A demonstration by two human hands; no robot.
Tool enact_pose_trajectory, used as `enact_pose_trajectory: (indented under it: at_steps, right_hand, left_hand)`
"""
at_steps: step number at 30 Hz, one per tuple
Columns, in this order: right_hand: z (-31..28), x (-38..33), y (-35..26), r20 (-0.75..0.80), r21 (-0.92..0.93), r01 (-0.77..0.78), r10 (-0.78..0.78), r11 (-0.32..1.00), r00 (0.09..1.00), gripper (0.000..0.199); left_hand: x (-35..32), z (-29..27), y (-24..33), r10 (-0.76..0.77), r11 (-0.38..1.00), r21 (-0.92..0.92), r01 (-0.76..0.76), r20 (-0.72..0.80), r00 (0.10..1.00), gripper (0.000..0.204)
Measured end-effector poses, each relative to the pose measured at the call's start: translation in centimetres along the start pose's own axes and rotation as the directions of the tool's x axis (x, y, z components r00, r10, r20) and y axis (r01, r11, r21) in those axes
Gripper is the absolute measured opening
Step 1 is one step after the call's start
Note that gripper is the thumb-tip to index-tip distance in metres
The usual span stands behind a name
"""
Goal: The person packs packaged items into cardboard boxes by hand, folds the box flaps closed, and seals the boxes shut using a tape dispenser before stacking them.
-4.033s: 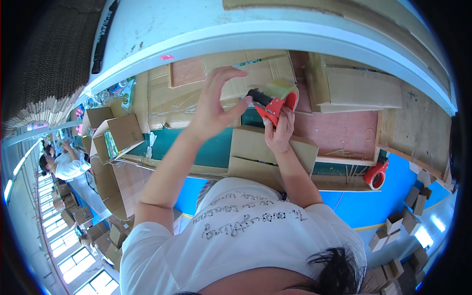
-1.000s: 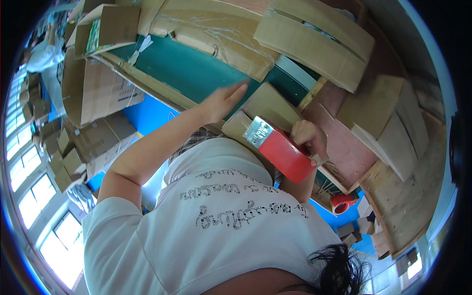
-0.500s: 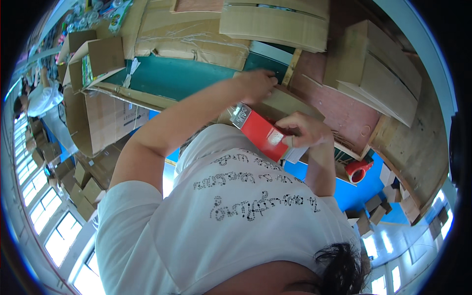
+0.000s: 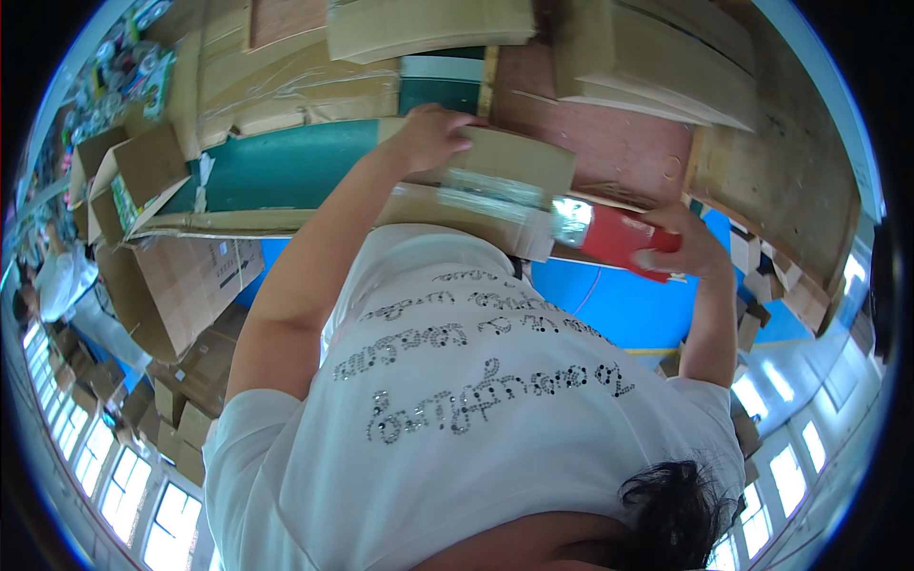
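A brown cardboard box (image 4: pixel 509 157) lies in front of my body with shiny clear tape (image 4: pixel 490 187) running along its top seam. My left hand (image 4: pixel 433 138) holds the box at its far left edge, with the thumb apart from the fingers. At the box's right end, my right hand (image 4: pixel 690 246) is wrapped round a red tape dispenser (image 4: pixel 619 236). The dispenser's shiny front end meets the tape at the box's right edge. My palm hides part of the dispenser's right end.
Beyond the box is a green work surface (image 4: pixel 295 157), beside a reddish board (image 4: pixel 590 133). Large cartons (image 4: pixel 657 57) stand at the far side. An open carton (image 4: pixel 143 181) is at the left. Another person (image 4: pixel 67 281) is at the far left.
My right hand has moved right with the dispenser, and tape now lies along the box seam. My left hand has come to the box's far edge. The whole view has shifted.
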State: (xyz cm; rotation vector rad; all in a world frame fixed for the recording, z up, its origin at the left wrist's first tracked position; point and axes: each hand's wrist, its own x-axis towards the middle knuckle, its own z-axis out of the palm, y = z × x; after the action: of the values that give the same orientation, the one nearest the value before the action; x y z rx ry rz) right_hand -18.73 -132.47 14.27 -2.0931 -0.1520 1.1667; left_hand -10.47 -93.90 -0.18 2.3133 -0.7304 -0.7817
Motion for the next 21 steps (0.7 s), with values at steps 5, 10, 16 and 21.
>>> enact_pose_trajectory:
  at_steps: [5, 10, 16, 21]
  right_hand:
    - [-1.8, -8.6, 5.6, -0.313, 0.078, -0.38, 0.385, 0.922, 0.868, 0.058]
    - [-1.0, -9.1, 2.2, -0.382, 0.074, -0.225, 0.236, 0.972, 0.894, 0.047]
    - [-1.8, -7.4, 2.5, -0.241, -0.049, -0.27, 0.251, 0.962, 0.937, 0.046]
    - [-1.5, -4.7, 3.5, -0.184, -0.108, -0.283, 0.261, 0.953, 0.948, 0.045]
  left_hand:
    - [-0.2, -0.7, 1.0, -0.06, 0.998, -0.02, 0.06, -0.02, 0.998, 0.04]
    - [-0.8, -0.1, 0.4, -0.062, 0.998, -0.03, 0.061, -0.023, 0.998, 0.038]
    - [-0.8, 0.4, 0.9, -0.105, 0.994, -0.047, 0.103, -0.046, 0.993, 0.038]
    - [-0.9, 0.5, 0.7, -0.071, 0.997, -0.022, 0.07, -0.083, 0.994, 0.038]
